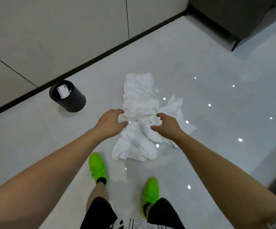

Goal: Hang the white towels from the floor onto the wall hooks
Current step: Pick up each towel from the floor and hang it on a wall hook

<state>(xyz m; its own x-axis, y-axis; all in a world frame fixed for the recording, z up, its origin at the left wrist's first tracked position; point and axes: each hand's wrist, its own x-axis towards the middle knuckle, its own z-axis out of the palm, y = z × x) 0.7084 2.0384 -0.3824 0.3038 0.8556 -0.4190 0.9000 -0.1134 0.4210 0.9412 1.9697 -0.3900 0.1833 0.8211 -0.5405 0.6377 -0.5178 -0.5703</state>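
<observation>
A crumpled heap of white towels point(138, 116) lies on the glossy pale floor in the middle of the view. My left hand point(110, 123) reaches down at the heap's left side, fingers spread and curved, with nothing in it. My right hand point(166, 125) is at the heap's right side, over a smaller towel point(175, 106), fingers also curved and holding nothing. Both hands hover at the cloth; I cannot tell whether the fingertips touch it. No wall hooks are in view.
A black round bin point(67, 96) with white paper in it stands left of the towels by the black skirting. A beige panelled wall point(51, 30) runs along the back. A dark cabinet on legs point(233, 17) fills the far right corner. My green shoes point(98, 167) stand just before the heap.
</observation>
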